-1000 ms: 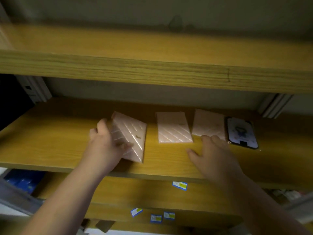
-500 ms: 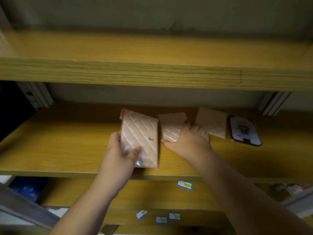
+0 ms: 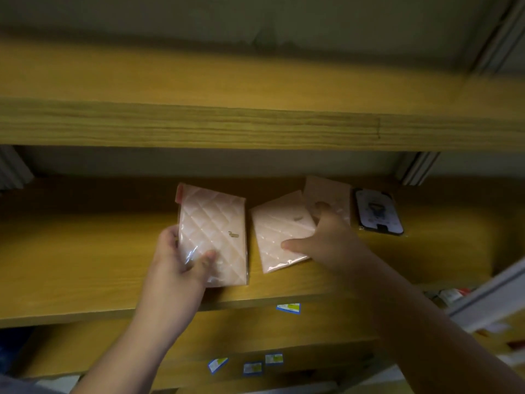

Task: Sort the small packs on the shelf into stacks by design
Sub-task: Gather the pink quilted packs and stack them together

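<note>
A person reaches both bare hands onto a wooden shelf point(image 3: 85, 251), seen from above and behind the arms. The step in hand looks like gathering the pale pink quilted packs into one stack.

The left hand point(image 3: 179, 260) grips one pink pack point(image 3: 214, 231) by its near-left corner: the thumb lies across the pack's face and the fingers curl behind its left edge. The pack seems tilted up off the shelf, though blur makes that uncertain.

Just to its right, a second pink pack point(image 3: 279, 231) lies at an angle. The right hand point(image 3: 326, 240) holds it at its right edge, thumb pressed on the near part of its face, the other fingers bent around the far-right side. Those fingertips also touch a third pink pack point(image 3: 326, 191), farther back and partly hidden by the second.

At the far right, apart from both hands, lies a dark pack with a printed figure point(image 3: 379, 211), a different design.

Next, judging by this, one held pack must be laid squarely onto the other, edges aligned, with the dark pack left separate.
</note>
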`<move>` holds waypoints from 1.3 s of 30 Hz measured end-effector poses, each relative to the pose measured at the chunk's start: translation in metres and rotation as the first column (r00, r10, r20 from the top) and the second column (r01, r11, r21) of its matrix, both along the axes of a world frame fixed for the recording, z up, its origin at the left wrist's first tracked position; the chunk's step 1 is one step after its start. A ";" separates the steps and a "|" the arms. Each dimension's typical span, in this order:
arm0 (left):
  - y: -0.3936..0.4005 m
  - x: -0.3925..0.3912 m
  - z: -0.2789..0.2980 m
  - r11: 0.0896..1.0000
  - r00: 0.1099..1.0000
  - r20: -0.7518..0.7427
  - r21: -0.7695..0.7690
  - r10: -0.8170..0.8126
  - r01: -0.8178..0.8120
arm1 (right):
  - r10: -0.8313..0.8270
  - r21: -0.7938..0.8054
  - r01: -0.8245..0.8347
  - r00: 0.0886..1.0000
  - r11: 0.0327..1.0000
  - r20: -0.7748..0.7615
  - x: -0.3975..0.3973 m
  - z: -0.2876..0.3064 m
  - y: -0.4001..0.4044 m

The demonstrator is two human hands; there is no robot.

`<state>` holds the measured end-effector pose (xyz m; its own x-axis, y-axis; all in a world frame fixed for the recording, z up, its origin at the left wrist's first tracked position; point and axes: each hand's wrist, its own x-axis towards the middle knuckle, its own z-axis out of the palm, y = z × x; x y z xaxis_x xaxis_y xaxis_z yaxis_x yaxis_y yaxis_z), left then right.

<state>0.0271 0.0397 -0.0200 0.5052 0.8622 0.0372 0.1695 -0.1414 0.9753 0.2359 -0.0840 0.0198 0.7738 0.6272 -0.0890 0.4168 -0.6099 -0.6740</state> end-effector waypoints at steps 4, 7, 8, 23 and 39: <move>-0.002 0.009 0.000 0.992 0.997 0.079 -0.117 -0.027 0.036 | -0.013 0.218 0.122 0.896 0.968 -0.443 -0.002 0.002 -0.024; -0.008 0.017 0.000 0.978 0.991 0.129 -0.200 -0.037 0.063 | -0.036 0.327 0.288 0.797 0.900 -0.603 -0.008 0.013 -0.048; -0.011 0.021 0.001 0.972 0.988 0.147 -0.226 -0.039 0.072 | -0.034 0.339 0.293 0.798 0.894 -0.601 -0.008 0.015 -0.059; -0.146 0.078 0.026 0.952 0.968 0.204 -0.234 -0.149 0.196 | -0.122 0.484 0.541 0.744 0.688 -0.657 0.016 0.025 -0.217; -0.404 0.148 0.042 0.916 0.954 0.182 -0.282 -0.240 0.284 | -0.021 0.550 0.443 0.791 0.708 -0.611 0.075 0.044 -0.470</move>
